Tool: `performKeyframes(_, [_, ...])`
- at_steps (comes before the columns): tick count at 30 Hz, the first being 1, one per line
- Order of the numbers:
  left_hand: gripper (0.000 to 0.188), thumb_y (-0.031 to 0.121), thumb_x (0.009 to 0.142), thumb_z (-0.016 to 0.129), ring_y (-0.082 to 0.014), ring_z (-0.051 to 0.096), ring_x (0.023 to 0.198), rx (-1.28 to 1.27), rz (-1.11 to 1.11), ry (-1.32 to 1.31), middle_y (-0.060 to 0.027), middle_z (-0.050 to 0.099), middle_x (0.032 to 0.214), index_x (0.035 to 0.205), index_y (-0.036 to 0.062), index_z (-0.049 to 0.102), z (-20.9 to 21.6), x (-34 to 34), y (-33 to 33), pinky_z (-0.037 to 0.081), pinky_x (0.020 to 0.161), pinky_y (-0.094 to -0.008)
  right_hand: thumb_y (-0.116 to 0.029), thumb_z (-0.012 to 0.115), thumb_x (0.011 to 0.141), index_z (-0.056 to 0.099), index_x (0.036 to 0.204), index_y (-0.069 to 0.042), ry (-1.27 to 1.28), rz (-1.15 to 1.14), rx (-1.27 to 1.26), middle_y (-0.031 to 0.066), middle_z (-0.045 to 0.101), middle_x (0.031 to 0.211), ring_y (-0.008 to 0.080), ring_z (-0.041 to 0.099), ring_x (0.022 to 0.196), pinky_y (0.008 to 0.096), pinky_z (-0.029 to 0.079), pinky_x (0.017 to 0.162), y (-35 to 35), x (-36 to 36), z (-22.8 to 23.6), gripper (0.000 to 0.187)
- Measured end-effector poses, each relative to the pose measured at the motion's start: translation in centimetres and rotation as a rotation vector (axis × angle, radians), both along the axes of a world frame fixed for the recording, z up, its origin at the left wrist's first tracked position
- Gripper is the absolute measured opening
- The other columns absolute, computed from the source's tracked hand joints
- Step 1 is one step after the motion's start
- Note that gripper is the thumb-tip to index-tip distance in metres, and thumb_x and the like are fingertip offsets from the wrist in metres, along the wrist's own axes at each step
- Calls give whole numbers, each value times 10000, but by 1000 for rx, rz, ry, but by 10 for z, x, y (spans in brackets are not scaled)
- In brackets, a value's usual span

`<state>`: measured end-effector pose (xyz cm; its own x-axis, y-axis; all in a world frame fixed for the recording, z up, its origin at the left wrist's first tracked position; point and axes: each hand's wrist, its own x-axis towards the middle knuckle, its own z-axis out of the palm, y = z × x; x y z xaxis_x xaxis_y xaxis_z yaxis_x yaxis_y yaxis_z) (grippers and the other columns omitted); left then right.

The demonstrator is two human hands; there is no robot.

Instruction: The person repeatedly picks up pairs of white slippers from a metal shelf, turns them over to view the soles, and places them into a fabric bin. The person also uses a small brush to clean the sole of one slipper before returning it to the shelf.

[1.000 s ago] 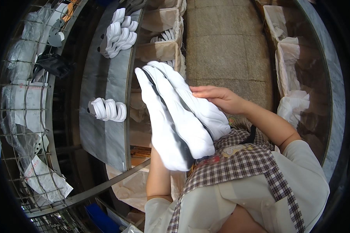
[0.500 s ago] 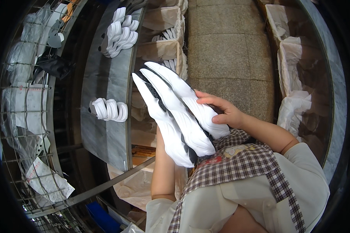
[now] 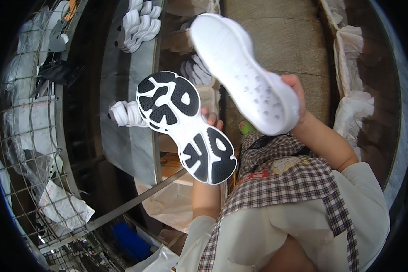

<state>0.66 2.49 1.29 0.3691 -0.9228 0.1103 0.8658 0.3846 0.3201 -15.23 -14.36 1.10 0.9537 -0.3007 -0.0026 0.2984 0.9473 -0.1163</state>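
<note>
My left hand (image 3: 211, 119) holds a shoe sole (image 3: 186, 127) with its black-and-white tread turned up toward me; only a few fingertips show past its edge. In my right hand (image 3: 297, 97) is a second, all-white sole (image 3: 242, 72), tilted with its plain upper face toward me. The two soles are apart, side by side, above my checked apron.
A grey metal bench (image 3: 131, 136) runs along the left with rows of white soles (image 3: 127, 113) and another white sole row (image 3: 138, 22) on it. A wire rack (image 3: 31, 149) with plastic bags is at far left. Bins lined with white bags (image 3: 353, 104) stand at the right.
The two soles were held pressed together as a white stack. Now they are pulled apart, one in each hand, and the left one has turned its black tread up.
</note>
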Motion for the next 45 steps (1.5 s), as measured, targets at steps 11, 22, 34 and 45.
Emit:
performKeyframes(11, [434, 268, 838, 620, -202, 451, 825, 361, 216, -138, -93, 441, 1013, 1181, 65, 447, 34, 1, -36, 416, 614, -290, -285, 566, 735, 278, 1378, 76, 141, -26, -491, 230, 383, 1362, 275, 486, 1175, 352, 407, 986, 26, 11, -21, 792])
performKeyframes(22, [258, 270, 909, 527, -115, 372, 613, 13, -83, 75, -31, 396, 773, 1058, 77, 442, 10, 11, -1, 329, 526, -218, -345, 466, 759, 290, 1405, -54, 0, 151, 144, 185, 466, 1319, 323, 525, 1141, 457, 413, 990, 17, 6, -45, 730])
performKeyframes(34, [200, 278, 915, 502, -165, 444, 756, 138, 199, 7, -45, 476, 884, 942, 83, 539, 1, 12, -5, 403, 646, -283, -303, 558, 732, 272, 1415, -36, 142, 154, -443, 196, 350, 1405, 314, 394, 1271, 421, 337, 1057, 31, 17, -32, 787])
performKeyframes(45, [333, 380, 916, 437, -232, 490, 946, 813, 983, -425, -62, 536, 1045, 1088, 116, 544, 72, -1, 119, 409, 801, -405, -483, 435, 922, 191, 1452, -85, -89, 536, -941, 122, 237, 1465, 269, 245, 1341, 396, 203, 1084, 83, 70, -20, 706])
